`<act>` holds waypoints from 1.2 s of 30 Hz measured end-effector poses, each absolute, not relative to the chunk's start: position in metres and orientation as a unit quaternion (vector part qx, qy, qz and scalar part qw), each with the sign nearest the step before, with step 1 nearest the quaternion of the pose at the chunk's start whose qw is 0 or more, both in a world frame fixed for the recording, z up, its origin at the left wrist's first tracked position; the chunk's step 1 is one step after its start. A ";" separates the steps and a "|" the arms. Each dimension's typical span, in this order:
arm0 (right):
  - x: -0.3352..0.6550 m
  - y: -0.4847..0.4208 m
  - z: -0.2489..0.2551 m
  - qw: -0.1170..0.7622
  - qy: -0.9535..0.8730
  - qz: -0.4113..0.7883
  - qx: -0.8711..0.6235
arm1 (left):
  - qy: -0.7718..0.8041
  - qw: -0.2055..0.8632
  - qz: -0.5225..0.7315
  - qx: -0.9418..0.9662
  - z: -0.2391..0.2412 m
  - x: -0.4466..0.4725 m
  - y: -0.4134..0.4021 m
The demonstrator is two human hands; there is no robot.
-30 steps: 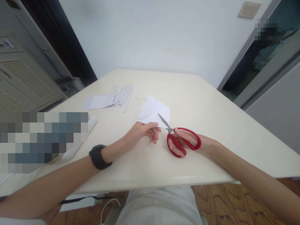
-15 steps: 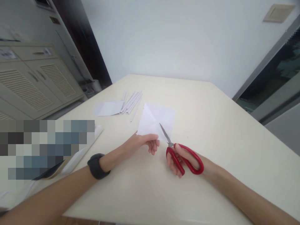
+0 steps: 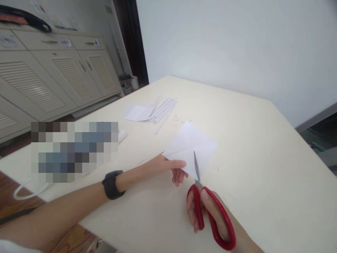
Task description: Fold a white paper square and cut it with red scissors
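Note:
A square sheet of white paper (image 3: 193, 138) with faint diagonal creases is pinched at its near left edge by my left hand (image 3: 175, 168), thumb on top and fingers beneath. My left wrist wears a black band. Red-handled scissors (image 3: 197, 167) are in my right hand (image 3: 195, 209), its thumb and fingers in the loops. One blade lies over the paper near its close corner; the other blade is hidden under the sheet, and I cannot tell how far the paper is cut.
Behind the paper lie small white scraps (image 3: 181, 118), several folded paper strips (image 3: 164, 110) and another white sheet (image 3: 138, 112). A blurred-out object (image 3: 76, 151) sits on the left of the cream table (image 3: 244, 147). Cabinets (image 3: 65, 66) stand beyond, and a white wall rises behind.
The view has turned left, bringing more cabinets and the scraps into sight. The paper looks rotated, one corner now pointing at me, with the scissors steeper and nearer. Both hands keep their holds.

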State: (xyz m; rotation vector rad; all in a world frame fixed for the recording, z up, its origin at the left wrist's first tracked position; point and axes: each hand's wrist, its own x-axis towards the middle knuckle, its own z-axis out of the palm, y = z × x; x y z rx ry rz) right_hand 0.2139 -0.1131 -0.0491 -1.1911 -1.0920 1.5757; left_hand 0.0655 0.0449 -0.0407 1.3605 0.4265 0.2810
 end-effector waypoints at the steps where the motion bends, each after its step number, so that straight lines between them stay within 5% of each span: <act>1: 0.213 -0.114 -0.048 0.428 -0.431 0.629 -0.485 | 0.195 0.750 0.124 0.620 -0.040 0.065 0.045; 36: 0.195 -0.108 -0.070 0.463 -0.297 0.648 -0.527 | 0.305 0.704 0.079 0.636 -0.048 0.065 0.047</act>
